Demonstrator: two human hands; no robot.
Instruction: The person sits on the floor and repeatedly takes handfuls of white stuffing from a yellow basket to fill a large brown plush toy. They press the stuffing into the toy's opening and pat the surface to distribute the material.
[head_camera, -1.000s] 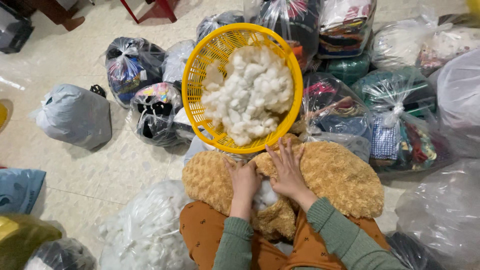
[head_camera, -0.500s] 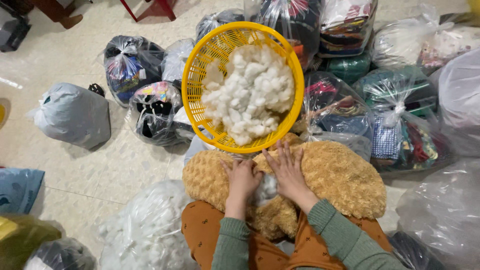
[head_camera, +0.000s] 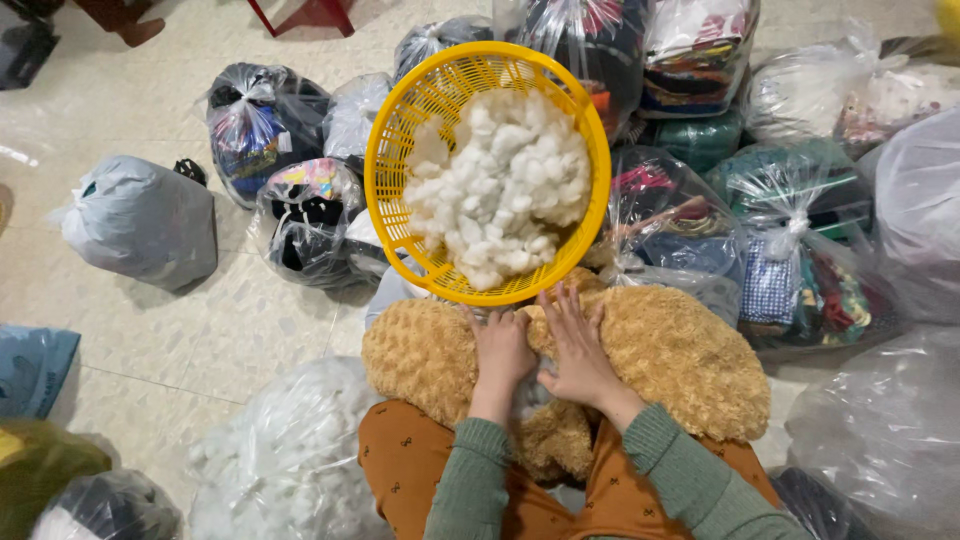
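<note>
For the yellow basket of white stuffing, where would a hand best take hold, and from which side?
Probably the yellow basket's near rim, just beyond the left hand and right hand, coming from the person's side. It tilts toward them, that bare edge is closest, and the white stuffing sits inside, clear of it.

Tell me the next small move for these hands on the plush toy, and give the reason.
Probably the right hand should lift and reach forward to the yellow basket for a tuft of white stuffing. Both hands rest on the tan plush toy, the left hand pressed in at its middle, where a little white filling shows, and neither holds loose stuffing. The basket sits just ahead, full.
</note>
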